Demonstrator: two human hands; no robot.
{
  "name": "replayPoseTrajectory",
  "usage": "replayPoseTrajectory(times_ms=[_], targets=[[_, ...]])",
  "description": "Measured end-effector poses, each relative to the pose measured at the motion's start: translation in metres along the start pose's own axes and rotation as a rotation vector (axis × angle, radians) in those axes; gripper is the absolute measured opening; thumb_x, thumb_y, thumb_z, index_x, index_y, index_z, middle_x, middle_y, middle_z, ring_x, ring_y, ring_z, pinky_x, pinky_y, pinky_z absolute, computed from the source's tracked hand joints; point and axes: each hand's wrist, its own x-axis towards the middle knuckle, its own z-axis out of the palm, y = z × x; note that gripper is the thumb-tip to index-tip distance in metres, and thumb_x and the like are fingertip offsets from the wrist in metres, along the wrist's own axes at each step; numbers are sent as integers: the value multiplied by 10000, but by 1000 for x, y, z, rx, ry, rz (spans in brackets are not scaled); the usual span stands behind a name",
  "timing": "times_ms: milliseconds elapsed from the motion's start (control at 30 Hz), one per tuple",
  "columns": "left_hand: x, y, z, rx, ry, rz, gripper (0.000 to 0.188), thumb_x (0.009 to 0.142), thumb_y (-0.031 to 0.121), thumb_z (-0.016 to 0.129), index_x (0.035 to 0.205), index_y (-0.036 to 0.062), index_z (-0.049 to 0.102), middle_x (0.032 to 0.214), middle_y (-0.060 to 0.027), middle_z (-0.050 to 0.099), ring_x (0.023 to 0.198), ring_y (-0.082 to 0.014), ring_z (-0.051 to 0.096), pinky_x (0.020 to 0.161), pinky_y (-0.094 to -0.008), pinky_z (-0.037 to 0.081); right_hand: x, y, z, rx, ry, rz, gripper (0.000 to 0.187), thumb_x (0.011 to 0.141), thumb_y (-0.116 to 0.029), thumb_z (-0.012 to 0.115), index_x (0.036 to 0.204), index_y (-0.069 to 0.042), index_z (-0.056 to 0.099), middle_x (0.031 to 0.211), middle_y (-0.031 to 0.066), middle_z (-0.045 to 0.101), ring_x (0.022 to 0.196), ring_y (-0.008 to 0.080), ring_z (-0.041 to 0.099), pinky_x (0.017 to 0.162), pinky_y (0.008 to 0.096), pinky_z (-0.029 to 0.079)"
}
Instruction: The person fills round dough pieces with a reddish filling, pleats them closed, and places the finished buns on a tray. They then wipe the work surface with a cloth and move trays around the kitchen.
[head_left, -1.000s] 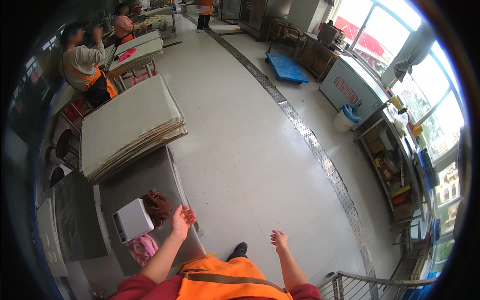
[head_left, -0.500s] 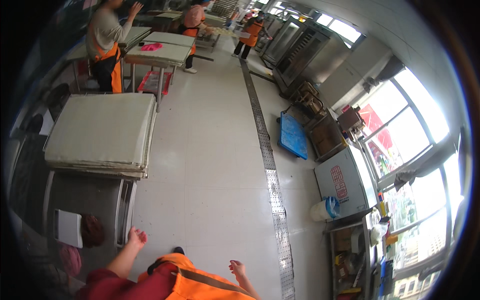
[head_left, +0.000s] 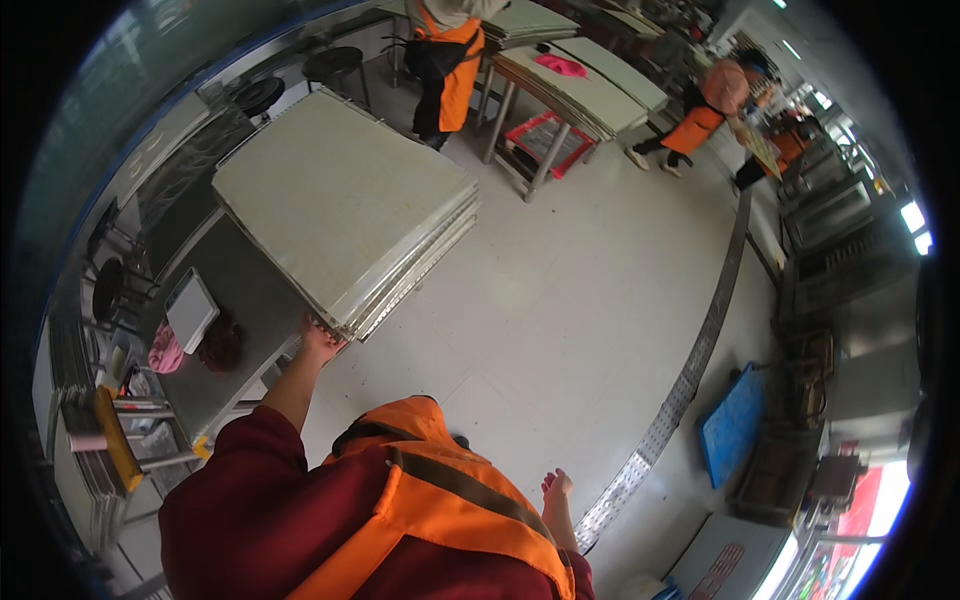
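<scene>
My left hand point(head_left: 322, 342) is at the near corner of a stack of large, flat, pale-covered trays point(head_left: 345, 200). Its fingers are loosely bent and apart, close against the lower edge of that corner; whether they touch it is hard to tell. The stack sits on a dark metal table point(head_left: 246, 275), its corner jutting past the table's edge. My right hand point(head_left: 557, 486) hangs low over the floor on the right, fingers loosely curled and apart, with nothing in it.
A white flat device point(head_left: 191, 310), a brown bundle point(head_left: 220, 345) and a pink cloth point(head_left: 165, 348) lie at the table's left. Stools point(head_left: 335, 65) stand behind. Aproned people point(head_left: 710, 105) work farther off. A metal floor strip point(head_left: 660, 425) and blue platform cart point(head_left: 732, 425) lie right.
My view has turned left and come nearer to the tray stack. My left hand has moved up to the stack's near corner. A person at the back has turned and moved toward another person.
</scene>
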Motion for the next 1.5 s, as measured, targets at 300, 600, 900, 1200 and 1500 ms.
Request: replayPoseTrajectory(times_ms=[300, 600, 900, 1200, 1500], targets=[[-17, -19, 29, -233, -170, 271, 661, 892, 628, 325, 1338, 153, 435, 1288, -63, 520, 1155, -272, 510, 935, -453, 449, -82, -308, 470, -461, -861, -128, 594, 916, -514, 420, 1336, -95, 438, 1326, 148, 452, 1179, 287, 454, 976, 449, 403], [-45, -24, 71, -382, 91, 456, 626, 916, 586, 366, 1263, 93, 531, 1189, -69, 588, 1064, -223, 555, 886, -407, 468, -106, -302, 619, -449, -1391, 628, 445, 911, -381, 393, 1220, -98, 540, 1171, 68, 605, 1070, 260, 578, 888, 449, 483], [-31, -83, 156, -562, 481, 506, 620, 918, 581, 369, 1254, 88, 538, 1179, -69, 591, 1056, -219, 556, 883, -403, 468, -40, -408, 723, -1027, -1319, 713, 340, 931, -337, 463, 1121, -87, 592, 998, 55, 645, 878, 191, 624, 745, 359, 522], [29, -142, 296, -837, 723, 482, 615, 920, 575, 373, 1246, 83, 544, 1169, -70, 595, 1047, -216, 558, 880, -400, 468, -110, -380, 899, -1529, -1445, 686, 323, 939, -335, 461, 1078, -79, 601, 920, 46, 640, 790, 166, 614, 666, 340, 512], [82, -143, 369, -978, 851, 386, 610, 922, 570, 376, 1237, 78, 550, 1160, -70, 599, 1039, -212, 559, 876, -397, 468, -129, -384, 1037, -1847, -1505, 611, 314, 947, -334, 460, 1034, -72, 609, 841, 36, 636, 702, 141, 603, 586, 320, 502]])
